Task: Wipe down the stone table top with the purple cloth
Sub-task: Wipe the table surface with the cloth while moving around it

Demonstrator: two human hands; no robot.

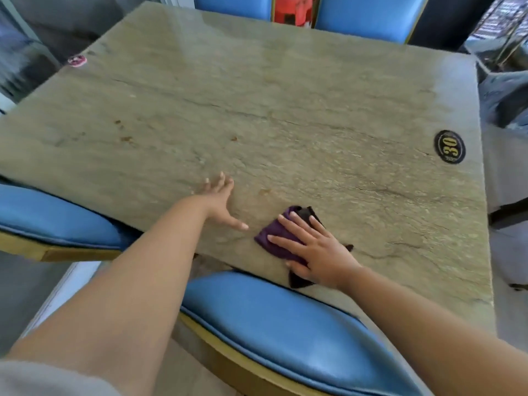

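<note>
Setting: an eatery dining area, as you see it. Evidence: stone table top [257, 110] carrying a black oval number badge [449, 147] marked "30"; matching blue padded chairs [271, 318] with gold-coloured frames drawn up on the near, left and far sides; brown food-like specks [125, 138] scattered on the stone.

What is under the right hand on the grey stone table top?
Under the right hand lies the crumpled purple cloth, pressed flat onto the grey stone table top. The palm covers the cloth's middle, so the stone beneath cannot be seen.
</note>
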